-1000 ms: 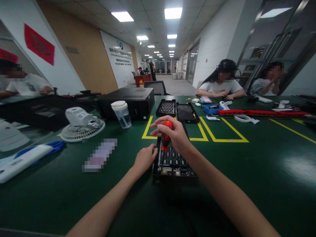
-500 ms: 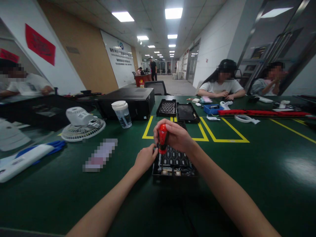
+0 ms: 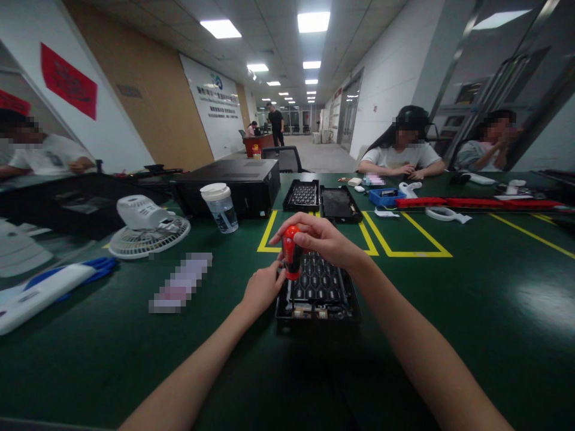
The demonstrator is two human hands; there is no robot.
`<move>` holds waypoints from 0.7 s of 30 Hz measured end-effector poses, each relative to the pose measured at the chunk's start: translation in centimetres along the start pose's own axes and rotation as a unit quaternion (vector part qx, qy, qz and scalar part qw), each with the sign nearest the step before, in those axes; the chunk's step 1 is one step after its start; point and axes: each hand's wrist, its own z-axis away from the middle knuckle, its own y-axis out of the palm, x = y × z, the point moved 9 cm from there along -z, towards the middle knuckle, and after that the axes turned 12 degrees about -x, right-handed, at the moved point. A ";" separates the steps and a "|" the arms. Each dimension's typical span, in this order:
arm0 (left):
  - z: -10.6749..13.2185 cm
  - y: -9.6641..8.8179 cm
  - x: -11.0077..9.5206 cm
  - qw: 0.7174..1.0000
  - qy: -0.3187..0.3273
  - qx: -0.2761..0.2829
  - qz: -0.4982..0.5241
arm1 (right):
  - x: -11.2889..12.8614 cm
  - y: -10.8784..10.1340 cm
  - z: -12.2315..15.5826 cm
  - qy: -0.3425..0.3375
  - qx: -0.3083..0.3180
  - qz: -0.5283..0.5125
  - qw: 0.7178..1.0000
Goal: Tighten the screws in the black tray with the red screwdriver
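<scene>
A red-and-black screwdriver (image 3: 293, 254) stands nearly upright over the left side of an open black plastic case (image 3: 317, 326). My right hand (image 3: 326, 239) is closed around the top of its handle, thumb on the near side and fingers stretched over the far side. Inside the case lies a black panel with a honeycomb-like pattern (image 3: 318, 278), and small metal and tan parts show along the near end. My left hand (image 3: 264, 287) grips the left edge of the case beside the screwdriver; its fingertips are partly hidden. The screwdriver's tip is too dark to make out.
Beyond my hands stand two more black trays (image 3: 341, 203). To the left are a lidded plastic cup (image 3: 220, 209), a white fan (image 3: 148, 230) and a big black box (image 3: 229, 185). A blue bin (image 3: 386, 197) and tape roll (image 3: 440, 214) lie right. Other people sit across the table.
My right hand's fingers have loosened and stretched out over the screwdriver handle. The handle has shifted slightly left along with the whole view. My left hand stays at the case edge.
</scene>
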 end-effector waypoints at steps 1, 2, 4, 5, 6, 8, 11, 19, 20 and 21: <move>0.0 0.0 0.0 1.000 0.000 0.002 0.002 | 0.1 0.0 0.0 0.000 0.000 0.007 1.000; 0.0 0.0 -0.1 1.000 0.000 0.004 0.005 | 0.2 0.1 0.0 0.000 0.001 0.013 1.000; 0.0 0.0 -0.1 1.000 -0.001 0.009 0.013 | 0.4 0.4 0.0 -0.003 0.002 0.023 1.000; 0.0 0.0 0.0 1.000 -0.003 0.010 0.016 | 0.5 0.5 0.1 -0.005 0.002 0.027 1.000; 0.0 0.1 0.0 1.000 -0.007 0.012 0.018 | 0.5 0.7 0.1 -0.007 0.001 0.033 0.999; 0.0 0.2 0.2 1.000 -0.013 0.014 0.017 | 0.7 0.9 0.1 -0.012 0.000 0.046 0.999; 0.0 0.3 0.3 1.000 -0.012 0.014 0.011 | 0.8 1.1 0.1 -0.019 -0.006 0.067 0.998; 0.0 0.3 0.2 1.000 -0.002 0.006 0.024 | 1.1 0.9 0.0 -0.025 -0.029 0.077 0.996; 0.0 0.3 0.2 1.000 0.000 0.006 0.023 | 1.2 0.9 0.0 -0.025 -0.031 0.079 0.996; 0.0 0.3 0.2 1.000 0.002 0.007 0.022 | 1.2 0.8 0.0 -0.026 -0.034 0.082 0.996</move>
